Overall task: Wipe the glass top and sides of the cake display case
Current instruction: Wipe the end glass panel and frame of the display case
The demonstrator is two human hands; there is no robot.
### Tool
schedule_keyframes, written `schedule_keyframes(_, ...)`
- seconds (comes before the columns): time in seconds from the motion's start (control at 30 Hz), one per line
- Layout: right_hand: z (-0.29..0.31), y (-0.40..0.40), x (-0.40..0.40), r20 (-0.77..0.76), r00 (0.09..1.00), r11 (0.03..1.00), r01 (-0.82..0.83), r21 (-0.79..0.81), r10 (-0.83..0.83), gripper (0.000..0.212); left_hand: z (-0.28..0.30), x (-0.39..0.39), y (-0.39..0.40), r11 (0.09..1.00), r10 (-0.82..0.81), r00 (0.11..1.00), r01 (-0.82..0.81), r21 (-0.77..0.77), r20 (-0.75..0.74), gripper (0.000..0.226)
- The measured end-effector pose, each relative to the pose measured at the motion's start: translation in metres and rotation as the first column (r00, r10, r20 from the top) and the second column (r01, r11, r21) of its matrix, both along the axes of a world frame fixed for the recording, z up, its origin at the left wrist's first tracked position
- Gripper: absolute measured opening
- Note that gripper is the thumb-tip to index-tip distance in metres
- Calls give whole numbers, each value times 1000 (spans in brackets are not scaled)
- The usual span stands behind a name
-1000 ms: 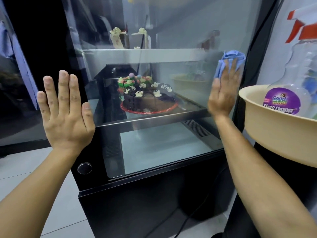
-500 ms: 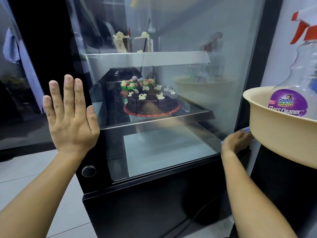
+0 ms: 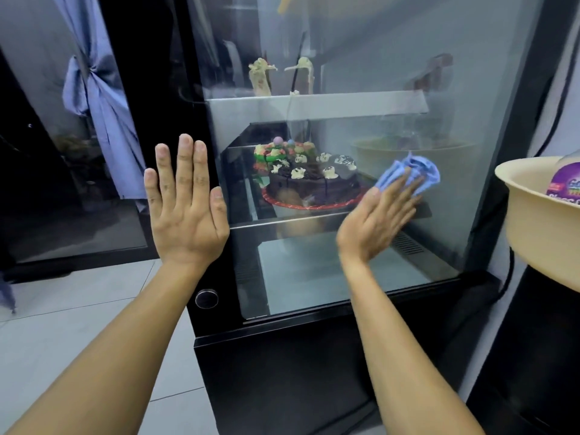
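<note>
The cake display case (image 3: pixel 361 58) is a black-framed cabinet with a tall glass side facing me. Behind the glass a chocolate cake (image 3: pixel 309 183) sits on the middle shelf, and two decorated pieces stand on the upper shelf. My right hand (image 3: pixel 376 218) lies flat with straight fingers, pressing a bunched blue cloth (image 3: pixel 411 169) against the glass at mid height. My left hand (image 3: pixel 185 208) is flat and spread on the case's black left corner frame, holding nothing.
At the right edge a beige plastic basin (image 3: pixel 533 221) holds a glass cleaner spray bottle (image 3: pixel 568 183) close to the case. A black cable (image 3: pixel 561 98) runs down behind the case. A tied blue curtain (image 3: pixel 94 98) hangs at left over grey floor tiles (image 3: pixel 62 324).
My right hand swept the cloth from the glass's upper right down to the bottom right corner, then back up and left to mid height. My left hand stayed flat on the frame.
</note>
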State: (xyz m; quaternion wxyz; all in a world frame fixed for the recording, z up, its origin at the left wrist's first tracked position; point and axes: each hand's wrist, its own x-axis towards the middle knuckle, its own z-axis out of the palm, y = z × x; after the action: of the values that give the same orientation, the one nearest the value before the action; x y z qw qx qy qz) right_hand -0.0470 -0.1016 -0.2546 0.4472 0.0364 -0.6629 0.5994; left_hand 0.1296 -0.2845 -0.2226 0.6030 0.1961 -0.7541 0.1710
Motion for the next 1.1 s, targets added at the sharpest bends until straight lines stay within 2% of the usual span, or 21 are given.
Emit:
schedule_keyframes(0.07, 2, -21, 22, -285, 953, 943, -7, 331, 107, 56, -1, 0, -1, 1000, -12, 1000, 12, 4, -4, 62)
schedule_keyframes(0.13, -21, -28, 33, -469, 816, 768, 49, 639, 338, 57, -1, 1, -3, 1000, -10, 1000, 10, -5, -4, 61)
schedule_keyframes(0.2, -71, -9, 18, -564, 682, 581, 246, 776, 466, 59, 0, 2, -3, 1000, -17, 1000, 17, -15, -2, 61)
schedule_keyframes(0.23, -96, 6, 2, -563, 670, 531, 288, 797, 484, 59, 0, 2, -4, 1000, -15, 1000, 15, -10, -3, 60)
schedule_keyframes(0.27, -116, 22, -14, -530, 708, 512, 271, 815, 468, 60, 0, 2, -4, 1000, -21, 1000, 21, -1, -6, 60)
schedule_keyframes(0.3, -127, 37, -28, -468, 779, 557, 188, 809, 417, 59, 0, 2, -4, 1000, -28, 1000, 28, 1, -5, 60)
schedule_keyframes(0.37, -127, 59, -45, -240, 933, 754, -47, 655, 266, 58, -1, 2, -5, 1000, -20, 1000, 20, -1, -6, 60)
schedule_keyframes(0.43, -101, 65, -53, 12, 983, 947, -181, 267, 185, 61, -2, 1, -4, 1000, -28, 1000, 28, 5, -6, 61)
schedule_keyframes(0.5, -62, 57, -50, 182, 965, 976, -163, -145, 188, 66, -3, 1, -3, 999, -38, 999, 38, 7, -1, 61)
schedule_keyframes(0.53, -43, 45, -39, 232, 954, 962, -134, -237, 190, 67, -2, 2, -3, 999, -32, 999, 32, 12, 3, 61)
schedule_keyframes(0.57, -31, 31, -24, 223, 961, 970, -115, -215, 163, 66, -2, 3, -2, 999, -26, 1000, 26, 19, 3, 61)
schedule_keyframes(0.6, -28, 15, -7, 143, 980, 987, -125, -99, 138, 63, -2, 3, -1, 999, -28, 1000, 28, 18, 2, 61)
schedule_keyframes(0.63, -36, -4, 14, 21, 991, 985, -135, 111, 133, 60, -1, 4, -1, 999, -32, 999, 32, 14, 6, 61)
schedule_keyframes(0.67, -50, -21, 37, -107, 977, 925, -136, 355, 184, 58, -1, 5, 0, 999, -32, 999, 32, 6, 11, 60)
schedule_keyframes(0.7, -69, -34, 59, -210, 936, 822, -123, 556, 282, 57, 0, 5, 0, 999, -32, 999, 32, -1, 14, 60)
schedule_keyframes(0.77, -107, -43, 84, -288, 805, 557, -62, 828, 519, 54, 0, 7, 0, 999, -37, 999, 37, -3, 18, 60)
schedule_keyframes(0.83, -139, -30, 82, -269, 664, 272, 102, 957, 697, 53, 0, 7, 1, 999, -32, 999, 32, -5, 19, 59)
schedule_keyframes(0.87, -149, -18, 74, -216, 628, 142, 167, 976, 748, 51, -1, 8, 0, 1000, -26, 999, 26, -6, 20, 60)
schedule_keyframes(0.9, -154, -5, 62, -170, 610, 56, 201, 978, 774, 50, -1, 8, 0, 1000, -22, 999, 22, -8, 23, 60)
schedule_keyframes(0.93, -153, 8, 48, -144, 610, 4, 224, 974, 779, 48, -1, 8, -1, 1000, -19, 1000, 20, -14, 24, 60)
schedule_keyframes(1.1, -128, 69, -8, -103, 653, -106, 273, 956, 750, 48, -1, 7, -1, 999, -9, 1000, 9, -32, 20, 59)
